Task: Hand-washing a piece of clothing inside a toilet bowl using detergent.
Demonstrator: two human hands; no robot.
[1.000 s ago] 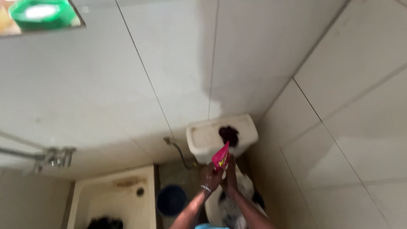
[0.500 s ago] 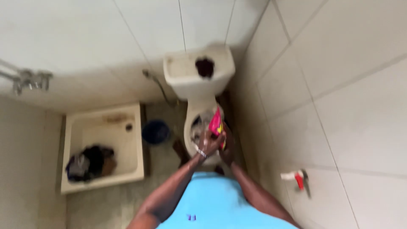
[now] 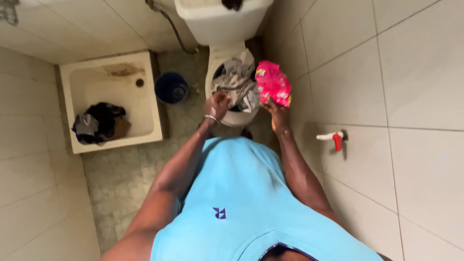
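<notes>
My right hand (image 3: 275,110) holds a pink plastic packet (image 3: 273,83) up over the right side of a white toilet bowl (image 3: 227,116). A grey crumpled cloth (image 3: 238,84) lies in the bowl. My left hand (image 3: 217,103), with a bracelet on its wrist, is closed at the bowl's left rim, touching the edge of the cloth. The white cistern (image 3: 220,19) stands behind the bowl with something dark on its lid.
A blue bucket (image 3: 171,88) stands left of the toilet. A low white basin (image 3: 82,137) on the floor holds dark clothes (image 3: 99,122). A white and red tap (image 3: 333,138) sticks out of the tiled right wall. A hose (image 3: 169,26) runs to the cistern.
The view has tilted down from the wall to the floor. Both hands have come apart: the right keeps the pink packet, the left has dropped to the cloth in the bowl.
</notes>
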